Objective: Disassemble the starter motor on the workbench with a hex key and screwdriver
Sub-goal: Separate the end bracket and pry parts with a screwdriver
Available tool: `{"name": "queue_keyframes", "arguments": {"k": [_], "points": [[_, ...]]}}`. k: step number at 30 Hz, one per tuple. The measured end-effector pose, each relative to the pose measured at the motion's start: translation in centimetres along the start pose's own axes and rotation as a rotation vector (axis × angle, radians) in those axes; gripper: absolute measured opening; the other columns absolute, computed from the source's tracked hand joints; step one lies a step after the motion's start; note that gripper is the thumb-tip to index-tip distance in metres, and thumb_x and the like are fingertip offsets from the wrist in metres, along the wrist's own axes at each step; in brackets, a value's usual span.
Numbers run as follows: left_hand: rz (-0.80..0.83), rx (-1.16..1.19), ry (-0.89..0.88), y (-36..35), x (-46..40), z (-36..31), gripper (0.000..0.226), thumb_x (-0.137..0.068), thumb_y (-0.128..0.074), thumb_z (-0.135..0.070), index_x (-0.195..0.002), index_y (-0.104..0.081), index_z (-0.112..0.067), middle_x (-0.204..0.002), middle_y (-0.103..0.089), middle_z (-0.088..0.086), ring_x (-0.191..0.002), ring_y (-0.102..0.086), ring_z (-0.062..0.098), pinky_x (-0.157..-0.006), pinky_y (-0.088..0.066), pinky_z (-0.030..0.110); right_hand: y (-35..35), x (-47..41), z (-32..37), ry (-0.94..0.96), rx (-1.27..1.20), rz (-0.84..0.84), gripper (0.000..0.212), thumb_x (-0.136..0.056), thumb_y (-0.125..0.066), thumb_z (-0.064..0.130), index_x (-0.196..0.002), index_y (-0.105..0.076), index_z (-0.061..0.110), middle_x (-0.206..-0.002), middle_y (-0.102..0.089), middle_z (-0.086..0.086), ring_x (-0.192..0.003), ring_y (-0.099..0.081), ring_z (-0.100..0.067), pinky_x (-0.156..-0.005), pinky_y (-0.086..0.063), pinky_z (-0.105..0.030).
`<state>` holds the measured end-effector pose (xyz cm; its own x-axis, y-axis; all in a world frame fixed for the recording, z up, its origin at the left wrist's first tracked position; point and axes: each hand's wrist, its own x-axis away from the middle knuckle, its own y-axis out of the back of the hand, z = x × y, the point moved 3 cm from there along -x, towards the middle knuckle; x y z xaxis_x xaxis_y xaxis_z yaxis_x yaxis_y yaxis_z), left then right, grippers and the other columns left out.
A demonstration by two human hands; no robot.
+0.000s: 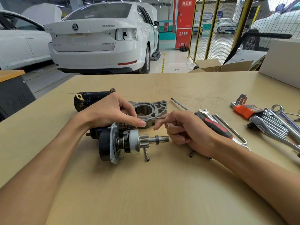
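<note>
The starter motor's drive assembly (129, 142) lies on its side on the workbench (146, 184), pinion shaft pointing right. Behind it sit the grey nose housing (154, 108) and the dark motor body (90, 98). My left hand (112, 111) rests over the assembly, its fingers curled onto the top near the solenoid. My right hand (185, 130) pinches a thin hex key (155, 118) whose long arm reaches left toward my left fingertips. A loose bolt (146, 154) lies under the shaft, and another bolt (191, 154) lies by my right wrist.
A red-and-black screwdriver (211, 122) lies right of my right hand, beside a spanner (204, 113). Further right are a hex key set in an orange holder (246, 109) and several wrenches (279, 127). A white box (282, 62) stands at the back right.
</note>
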<state>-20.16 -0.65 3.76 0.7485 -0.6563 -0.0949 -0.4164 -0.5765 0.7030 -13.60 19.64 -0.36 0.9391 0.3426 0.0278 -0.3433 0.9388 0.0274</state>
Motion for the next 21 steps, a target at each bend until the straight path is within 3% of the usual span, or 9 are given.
{"name": "queue_keyframes", "arguments": {"k": [4, 7, 12, 15, 17, 21], "points": [[0.003, 0.011, 0.004, -0.15, 0.05, -0.31, 0.039, -0.06, -0.081, -0.062, -0.073, -0.081, -0.025, -0.074, -0.066, 0.026, -0.078, -0.056, 0.046, -0.069, -0.045, 0.04, 0.13, -0.01, 0.0, -0.022, 0.025, -0.045, 0.039, -0.094, -0.041, 0.014, -0.087, -0.079, 0.008, -0.055, -0.02, 0.005, -0.045, -0.02, -0.012, -0.041, -0.017, -0.023], [-0.001, 0.02, 0.001, -0.19, 0.11, -0.32, 0.039, -0.065, -0.078, -0.063, -0.071, -0.081, -0.025, -0.073, -0.066, 0.027, -0.09, -0.06, 0.051, -0.087, -0.05, 0.057, 0.07, -0.09, -0.04, -0.028, 0.026, -0.073, 0.034, -0.095, -0.046, 0.012, -0.087, -0.08, 0.01, -0.055, -0.02, 0.005, -0.046, -0.02, -0.013, -0.039, -0.02, -0.019], [0.001, 0.03, 0.02, -0.23, 0.2, -0.22, 0.044, -0.063, -0.08, -0.065, -0.07, -0.08, -0.021, -0.067, -0.054, 0.036, -0.083, -0.057, 0.058, -0.094, -0.044, 0.067, 0.19, -0.13, -0.2, -0.028, 0.074, -0.135, 0.027, -0.096, -0.051, 0.008, -0.092, -0.077, 0.007, -0.053, -0.026, 0.005, -0.044, -0.028, -0.011, -0.038, -0.024, -0.018], [0.002, 0.039, 0.003, -0.26, 0.1, -0.22, 0.038, -0.064, -0.082, -0.059, -0.069, -0.08, -0.021, -0.058, -0.046, 0.031, -0.062, -0.048, 0.048, -0.085, -0.049, 0.063, 0.24, -0.23, -0.3, -0.043, 0.071, -0.169, 0.021, -0.096, -0.053, 0.005, -0.098, -0.074, 0.003, -0.054, -0.033, 0.005, -0.042, -0.034, -0.011, -0.037, -0.025, -0.018], [-0.004, 0.035, -0.012, -0.21, 0.01, -0.22, 0.036, -0.064, -0.083, -0.058, -0.069, -0.08, -0.022, -0.059, -0.048, 0.031, -0.058, -0.042, 0.042, -0.069, -0.045, 0.051, 0.2, -0.24, -0.34, -0.049, 0.071, -0.189, 0.017, -0.095, -0.054, 0.004, -0.1, -0.07, 0.003, -0.055, -0.04, 0.005, -0.042, -0.038, -0.011, -0.036, -0.027, -0.019], [-0.021, 0.029, -0.021, -0.11, 0.01, -0.03, 0.034, -0.065, -0.083, -0.057, -0.069, -0.08, -0.023, -0.055, -0.046, 0.026, -0.055, -0.039, 0.038, -0.064, -0.038, 0.045, 0.36, -0.18, -0.48, -0.074, 0.092, -0.271, 0.01, -0.096, -0.054, 0.007, -0.093, -0.063, 0.007, -0.056, -0.048, 0.002, -0.039, -0.045, -0.014, -0.034, -0.031, -0.021]]}}
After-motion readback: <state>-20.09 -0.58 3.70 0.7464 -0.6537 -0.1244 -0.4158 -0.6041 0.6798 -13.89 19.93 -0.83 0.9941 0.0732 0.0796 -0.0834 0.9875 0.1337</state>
